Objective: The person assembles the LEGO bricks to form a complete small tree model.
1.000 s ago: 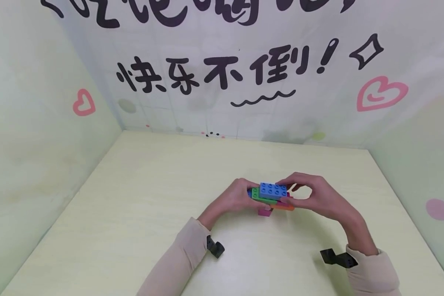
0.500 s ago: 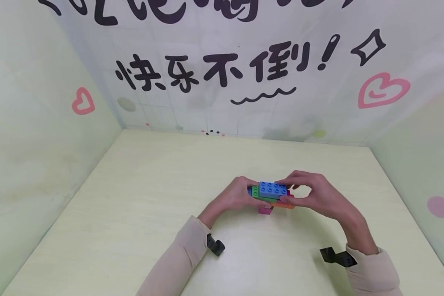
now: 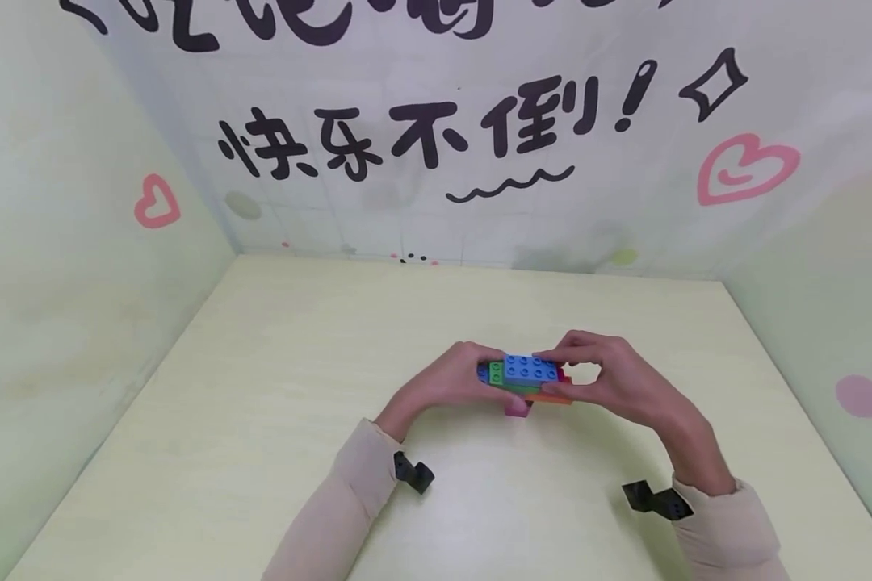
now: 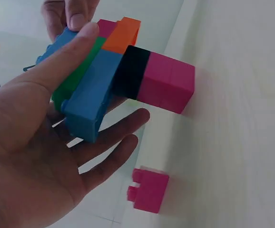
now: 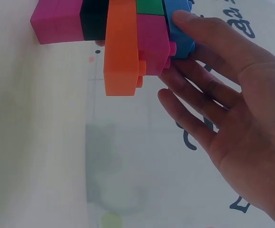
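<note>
Both hands hold a stack of toy building bricks close over the table. The left hand [image 3: 454, 379] grips its left end, thumb lying along the green brick [image 4: 83, 69] and lower blue brick [image 4: 87, 95]. At the top, the right hand [image 3: 618, 383] pinches a blue eight-stud brick [image 3: 526, 369] between thumb and fingers, as the right wrist view [image 5: 180, 40] also shows. An orange brick [image 5: 121, 57] sits beside the lower blue one, with a magenta brick [image 5: 154, 45] above it. Underneath, a black brick [image 4: 132, 71] and magenta bricks [image 4: 168, 83] form a leg.
A separate magenta brick [image 4: 151, 192] rests on the table below the left fingers in the left wrist view. The pale table [image 3: 320, 339] is bounded by printed walls at the back [image 3: 363, 218] and both sides.
The hands and stack shift slightly left and up in the head view, as the background also drifts. Both grips and the brick arrangement look the same.
</note>
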Available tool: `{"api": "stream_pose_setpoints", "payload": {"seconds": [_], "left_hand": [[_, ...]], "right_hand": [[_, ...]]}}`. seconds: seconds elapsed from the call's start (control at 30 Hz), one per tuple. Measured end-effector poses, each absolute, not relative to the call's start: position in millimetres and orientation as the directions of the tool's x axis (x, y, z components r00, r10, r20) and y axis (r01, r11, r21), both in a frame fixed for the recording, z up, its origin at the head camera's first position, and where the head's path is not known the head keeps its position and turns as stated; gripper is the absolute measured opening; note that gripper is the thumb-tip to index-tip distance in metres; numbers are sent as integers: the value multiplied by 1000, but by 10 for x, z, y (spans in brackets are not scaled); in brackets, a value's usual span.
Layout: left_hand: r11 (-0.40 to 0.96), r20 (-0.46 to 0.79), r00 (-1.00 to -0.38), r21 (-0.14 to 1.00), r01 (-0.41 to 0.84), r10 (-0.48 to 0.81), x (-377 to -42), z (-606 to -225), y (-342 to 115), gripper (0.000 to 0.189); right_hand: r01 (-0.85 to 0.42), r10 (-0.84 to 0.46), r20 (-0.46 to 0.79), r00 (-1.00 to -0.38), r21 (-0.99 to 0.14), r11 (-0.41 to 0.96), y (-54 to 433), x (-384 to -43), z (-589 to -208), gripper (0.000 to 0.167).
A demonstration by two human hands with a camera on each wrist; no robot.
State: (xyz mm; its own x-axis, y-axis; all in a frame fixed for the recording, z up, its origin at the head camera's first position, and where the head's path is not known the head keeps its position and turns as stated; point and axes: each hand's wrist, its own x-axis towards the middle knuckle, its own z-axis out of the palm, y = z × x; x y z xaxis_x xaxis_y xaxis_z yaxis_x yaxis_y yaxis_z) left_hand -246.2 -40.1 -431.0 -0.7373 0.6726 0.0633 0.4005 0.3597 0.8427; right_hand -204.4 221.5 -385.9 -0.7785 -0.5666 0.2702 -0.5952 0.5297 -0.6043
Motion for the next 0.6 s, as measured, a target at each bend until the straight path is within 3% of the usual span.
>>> {"api": "stream_pose_setpoints", "payload": {"seconds": [0.2, 0.6], "left_hand": [[298, 206, -743, 823, 484, 637, -2440, -4085, -501, 36], [400, 201, -738, 734, 549, 644, -2390, -3982, -446, 34]], "right_hand": [[-580, -575, 245, -780, -627, 520, 2191, -2052, -3837, 40], [-560, -570, 229, -789, -650, 514, 2237, -2068, -3830, 38]]}}
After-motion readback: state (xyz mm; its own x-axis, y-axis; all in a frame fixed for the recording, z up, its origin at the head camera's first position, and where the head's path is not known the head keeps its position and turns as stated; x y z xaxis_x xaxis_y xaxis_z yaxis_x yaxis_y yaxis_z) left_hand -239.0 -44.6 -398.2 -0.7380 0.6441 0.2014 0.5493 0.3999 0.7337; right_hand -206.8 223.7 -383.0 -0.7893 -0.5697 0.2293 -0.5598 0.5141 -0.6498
